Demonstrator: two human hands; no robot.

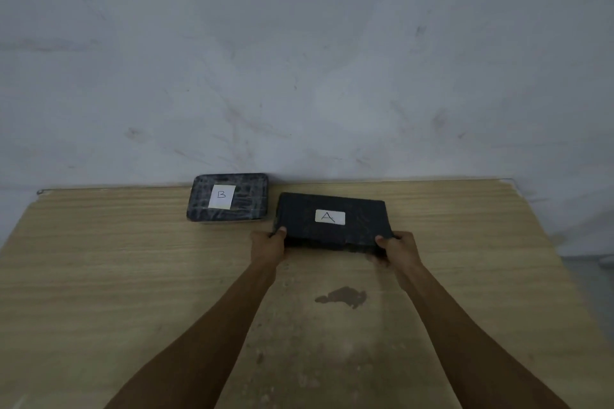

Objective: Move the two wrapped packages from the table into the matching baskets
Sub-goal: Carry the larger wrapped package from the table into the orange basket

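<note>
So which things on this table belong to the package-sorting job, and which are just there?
Job:
- package A, held by the left hand and right hand
- package B, untouched

Just there:
- dark stain on the table

No baskets in view.

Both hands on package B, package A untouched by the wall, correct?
Swapped. In the head view the left hand and right hand grip the near corners of package A; package B sits untouched by the wall.
</note>
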